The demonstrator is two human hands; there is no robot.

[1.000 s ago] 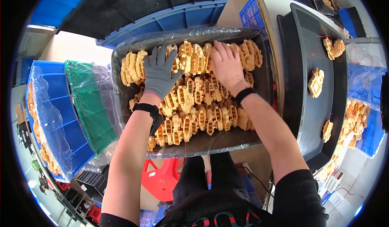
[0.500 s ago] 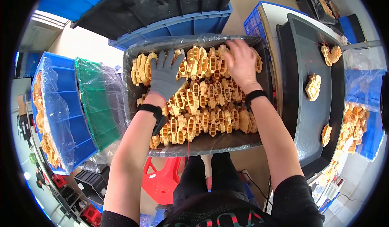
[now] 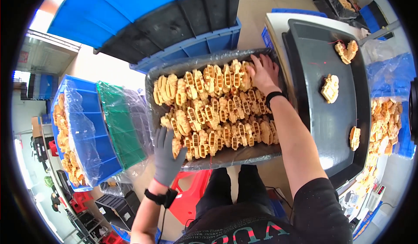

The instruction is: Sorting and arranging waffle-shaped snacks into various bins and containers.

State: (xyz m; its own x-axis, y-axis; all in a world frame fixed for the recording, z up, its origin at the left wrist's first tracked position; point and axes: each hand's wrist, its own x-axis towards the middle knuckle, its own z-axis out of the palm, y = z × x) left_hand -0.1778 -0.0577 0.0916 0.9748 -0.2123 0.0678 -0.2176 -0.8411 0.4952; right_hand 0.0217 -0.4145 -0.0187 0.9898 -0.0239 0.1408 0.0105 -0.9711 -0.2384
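Three rows deep in film-lined black bin [image 3: 226, 159], saw tan slotted parts [image 3: 210, 112]; bare right hand [image 3: 265, 75] curved over far row's right end, couldn't tell grip; gray-gloved left hand [image 3: 166, 160] spread by near-left corner. Judged light, even contact best.

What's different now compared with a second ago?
The gloved left hand has moved from over the back row of tan pieces toward the person, to the near-left corner of the bin. The bare right hand has moved rightward to that row's right end. The rows stayed in the bin, and the tray pieces stayed in the black tray.
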